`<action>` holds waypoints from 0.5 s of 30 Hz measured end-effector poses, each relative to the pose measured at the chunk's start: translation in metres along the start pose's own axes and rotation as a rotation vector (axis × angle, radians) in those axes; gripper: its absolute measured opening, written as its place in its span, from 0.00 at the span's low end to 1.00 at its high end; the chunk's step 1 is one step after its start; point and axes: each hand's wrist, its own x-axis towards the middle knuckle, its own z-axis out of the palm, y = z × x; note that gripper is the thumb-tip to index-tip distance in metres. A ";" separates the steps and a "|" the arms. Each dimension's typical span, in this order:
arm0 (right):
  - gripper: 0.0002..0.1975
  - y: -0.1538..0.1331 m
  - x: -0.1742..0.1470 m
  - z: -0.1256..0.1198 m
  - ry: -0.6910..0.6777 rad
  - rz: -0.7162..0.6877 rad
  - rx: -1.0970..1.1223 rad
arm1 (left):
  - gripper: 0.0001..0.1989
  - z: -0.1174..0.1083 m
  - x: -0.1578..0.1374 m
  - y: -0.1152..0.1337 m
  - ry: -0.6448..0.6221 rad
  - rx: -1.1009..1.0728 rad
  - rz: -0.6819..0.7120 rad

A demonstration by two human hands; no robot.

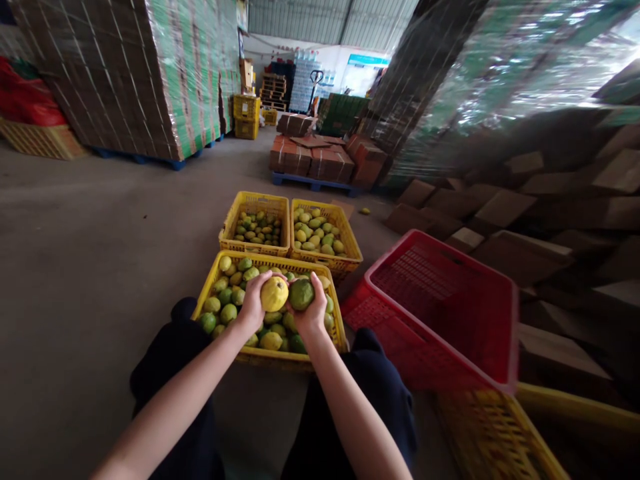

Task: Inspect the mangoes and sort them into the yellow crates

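Note:
My left hand (254, 298) is closed around a yellow lemon (275, 294). In my right hand (316, 307) is a dark green lemon (301, 295), held side by side with the yellow one. Both hands are above the near yellow crate (270, 358), which holds many green and yellow lemons (229, 313). Behind it stand two more yellow crates. The back left crate (231, 222) has small greenish fruit (257, 228) in its bottom. Larger yellow-green lemons (320, 231) fill much of the back right crate (351, 248).
A red crate (400, 327) stands to my right, above a yellow crate (505, 433). Cardboard boxes (530, 250) are heaped beyond it. Flattened cardboard (330, 163) lies on a blue pallet (313, 183) ahead. A wrapped stack (120, 80) stands at left. One loose fruit (365, 211) is on the floor.

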 end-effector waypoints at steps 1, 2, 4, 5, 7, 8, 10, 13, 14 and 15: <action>0.17 0.000 0.000 0.000 -0.003 -0.001 -0.005 | 0.15 0.000 0.000 0.000 0.001 -0.004 -0.006; 0.17 0.000 0.001 -0.001 -0.005 -0.004 -0.010 | 0.15 0.000 0.000 0.000 0.000 -0.006 -0.008; 0.17 0.001 0.002 -0.002 0.003 -0.010 -0.013 | 0.15 0.000 0.000 0.000 -0.004 -0.005 -0.003; 0.17 0.002 0.002 -0.002 0.011 -0.012 -0.014 | 0.15 0.000 0.000 0.000 -0.005 -0.002 0.000; 0.18 0.004 0.004 -0.004 0.021 -0.011 -0.022 | 0.16 0.000 0.000 -0.001 0.001 0.003 -0.002; 0.18 0.005 0.005 -0.004 0.023 -0.015 -0.029 | 0.16 0.000 0.000 -0.001 0.007 0.002 -0.009; 0.20 0.006 0.007 -0.006 0.011 -0.028 -0.059 | 0.16 0.000 0.001 -0.002 0.021 -0.016 -0.039; 0.22 0.005 0.009 -0.007 -0.036 -0.124 -0.123 | 0.15 -0.001 0.005 0.000 0.049 -0.082 -0.093; 0.22 0.005 0.010 -0.007 -0.059 -0.172 -0.145 | 0.15 -0.001 0.006 0.002 0.064 -0.107 -0.104; 0.23 0.004 0.011 -0.007 -0.083 -0.223 -0.164 | 0.14 -0.002 0.008 0.003 0.082 -0.128 -0.108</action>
